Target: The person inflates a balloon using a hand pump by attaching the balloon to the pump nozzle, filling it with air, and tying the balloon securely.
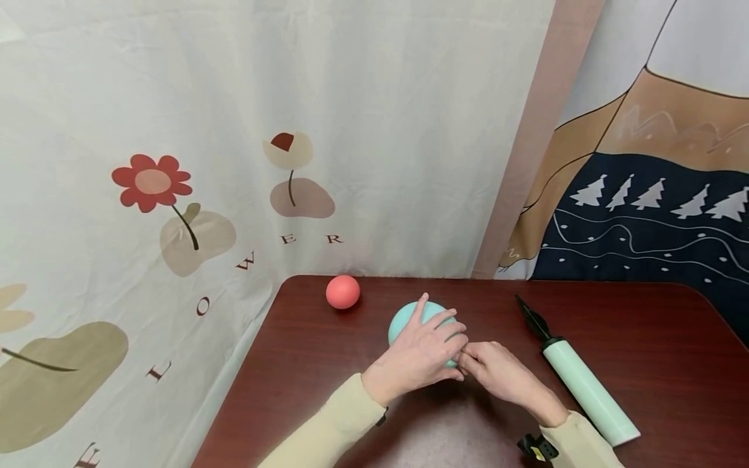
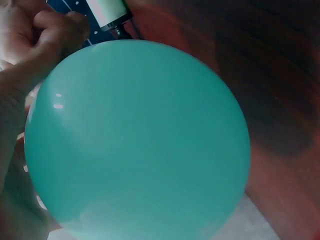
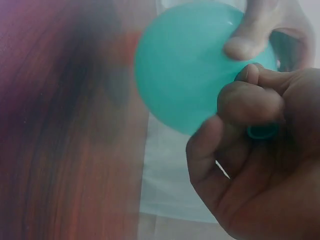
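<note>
A blown-up teal balloon (image 1: 400, 322) is held just over the table, and its round body fills most of the left wrist view. My left hand (image 1: 417, 354) holds it from the near side, its fingers spread around the curve. At the balloon's right, my right hand (image 1: 504, 372) pinches the neck between curled fingers. The rolled rim of the mouth (image 3: 263, 131) pokes out below those fingers in the right wrist view. The neck itself is mostly hidden by them. Both hands meet closely there, with the left thumb (image 3: 241, 48) just above the right fingertips.
A mint-green hand pump (image 1: 590, 392) with a black nozzle (image 1: 534, 319) lies on the dark red-brown table (image 1: 304, 390), right of my right hand. Near the back left edge sits a small red ball (image 1: 342, 292). A printed curtain (image 1: 398, 130) hangs behind the table.
</note>
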`<move>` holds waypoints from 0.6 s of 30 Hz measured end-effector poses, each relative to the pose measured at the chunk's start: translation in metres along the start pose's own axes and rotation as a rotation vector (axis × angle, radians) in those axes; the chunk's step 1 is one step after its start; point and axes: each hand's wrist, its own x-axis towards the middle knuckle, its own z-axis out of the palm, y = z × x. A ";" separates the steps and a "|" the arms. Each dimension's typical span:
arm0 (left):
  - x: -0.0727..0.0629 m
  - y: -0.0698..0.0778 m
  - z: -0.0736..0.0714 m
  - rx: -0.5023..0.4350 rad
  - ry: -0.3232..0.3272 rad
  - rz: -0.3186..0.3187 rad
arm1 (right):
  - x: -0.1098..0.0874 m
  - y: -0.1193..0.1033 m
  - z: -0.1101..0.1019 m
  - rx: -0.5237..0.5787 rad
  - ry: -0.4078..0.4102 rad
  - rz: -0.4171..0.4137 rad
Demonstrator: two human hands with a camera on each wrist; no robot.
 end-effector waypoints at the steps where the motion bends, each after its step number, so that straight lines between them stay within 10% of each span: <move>1: -0.001 0.001 0.001 -0.007 0.001 -0.013 | 0.000 0.000 0.000 -0.002 0.005 -0.008; 18: -0.016 -0.016 0.009 -0.074 -0.119 -0.303 | -0.022 -0.017 -0.026 -0.173 0.184 0.017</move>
